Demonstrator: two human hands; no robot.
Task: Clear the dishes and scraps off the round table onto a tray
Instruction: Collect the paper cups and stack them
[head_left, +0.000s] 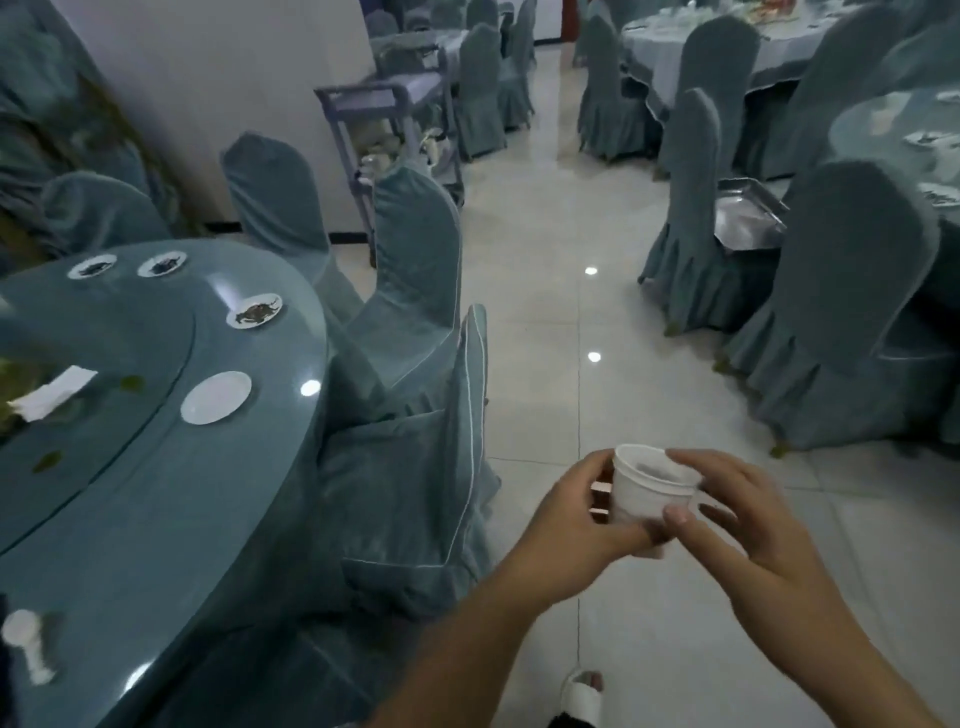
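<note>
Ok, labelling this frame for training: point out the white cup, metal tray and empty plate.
white cup (644, 501), head view, on its outer wall.
metal tray (746, 221), head view, on its bare floor.
empty plate (215, 397), head view, on its centre.

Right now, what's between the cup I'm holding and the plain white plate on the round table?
In the head view, a cloth-covered chair stands between the cup and the plate, beside the table.

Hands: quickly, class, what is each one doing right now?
Left hand: grips the cup.
Right hand: pinches the same cup.
</note>
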